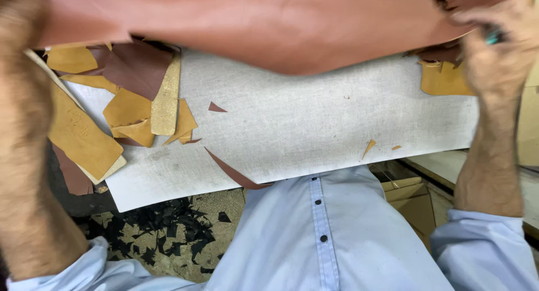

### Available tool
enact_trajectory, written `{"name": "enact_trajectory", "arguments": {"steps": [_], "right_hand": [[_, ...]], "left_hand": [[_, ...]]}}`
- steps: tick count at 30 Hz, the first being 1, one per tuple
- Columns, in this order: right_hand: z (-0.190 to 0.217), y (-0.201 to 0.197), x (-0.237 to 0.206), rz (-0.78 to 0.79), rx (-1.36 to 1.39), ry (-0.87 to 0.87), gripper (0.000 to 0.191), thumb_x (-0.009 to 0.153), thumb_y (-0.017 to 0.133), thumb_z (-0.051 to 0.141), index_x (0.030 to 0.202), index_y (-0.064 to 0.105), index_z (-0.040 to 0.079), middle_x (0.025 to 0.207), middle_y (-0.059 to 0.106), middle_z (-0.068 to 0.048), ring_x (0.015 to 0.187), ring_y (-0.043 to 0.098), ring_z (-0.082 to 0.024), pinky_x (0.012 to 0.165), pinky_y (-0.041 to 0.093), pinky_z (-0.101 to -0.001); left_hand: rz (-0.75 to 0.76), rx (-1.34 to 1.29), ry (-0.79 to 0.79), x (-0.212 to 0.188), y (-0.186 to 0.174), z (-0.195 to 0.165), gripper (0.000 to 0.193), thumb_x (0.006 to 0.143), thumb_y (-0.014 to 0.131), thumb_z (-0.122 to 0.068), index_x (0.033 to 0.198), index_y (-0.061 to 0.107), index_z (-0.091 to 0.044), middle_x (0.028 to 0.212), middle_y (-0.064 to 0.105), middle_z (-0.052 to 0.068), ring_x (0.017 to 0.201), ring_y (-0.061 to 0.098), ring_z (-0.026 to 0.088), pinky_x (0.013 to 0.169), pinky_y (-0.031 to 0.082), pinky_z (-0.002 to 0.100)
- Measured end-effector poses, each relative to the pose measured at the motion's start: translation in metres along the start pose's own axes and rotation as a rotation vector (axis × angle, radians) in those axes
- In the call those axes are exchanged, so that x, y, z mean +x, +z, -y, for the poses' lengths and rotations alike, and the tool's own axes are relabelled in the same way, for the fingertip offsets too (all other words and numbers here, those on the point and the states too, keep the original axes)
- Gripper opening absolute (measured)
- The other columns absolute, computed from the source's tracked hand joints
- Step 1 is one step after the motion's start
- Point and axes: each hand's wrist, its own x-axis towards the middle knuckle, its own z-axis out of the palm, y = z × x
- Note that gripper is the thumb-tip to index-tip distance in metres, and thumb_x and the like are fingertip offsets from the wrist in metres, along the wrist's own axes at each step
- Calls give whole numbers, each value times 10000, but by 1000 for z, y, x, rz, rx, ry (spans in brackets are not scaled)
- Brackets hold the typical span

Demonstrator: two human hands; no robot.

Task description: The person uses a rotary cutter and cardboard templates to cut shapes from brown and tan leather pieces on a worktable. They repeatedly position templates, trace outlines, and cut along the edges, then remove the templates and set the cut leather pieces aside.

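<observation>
Two hands lift one large sheet of reddish-brown leather [269, 21] across the top of the view. The right hand [497, 49] has its fingers [477, 16] curled shut over the sheet's right edge, the leather pinched under them and bunched into a fold just beside the knuckles. The left hand [17, 21] is blurred and mostly cut off at the upper left corner; the sheet's left edge meets it there, but whether its fingers are closed on the leather cannot be told. Between the two hands the sheet sags in a shallow curve, hanging above the bench [314, 122], which is covered in a pale grey woven cloth. On the bench at the left lies a heap of tan offcuts [84, 139] mixed with darker brown scraps [137, 66]; another tan piece [443, 80] sits below the right hand. A long brown sliver [233, 170] rests at the bench's near edge. Black trimmings [168, 226] litter the floor beside the light blue shirt [314, 235].
</observation>
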Motion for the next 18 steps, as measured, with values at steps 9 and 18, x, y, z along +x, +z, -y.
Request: {"name": "enact_trajectory", "arguments": {"steps": [9,18], "right_hand": [[47,36,-53,-17,-167,-55,459,846,665,-97,1255,790,69,1009,597,-89,812,620,-189,711,564,-298],[76,16,-43,62,-107,-36,418,929,743,-70,1325,688,54,1167,648,-133,953,705,-243,801,624,-345]], "left_hand": [[186,-173,-80,-92,197,-107,831,1010,791,-252,1660,326,-25,1721,213,268,1605,211,420,1329,148,582],[112,-442,7,-8,221,-235,915,959,746,-545,1591,349,-14,1664,232,243,1534,204,419,1243,132,636]]}}
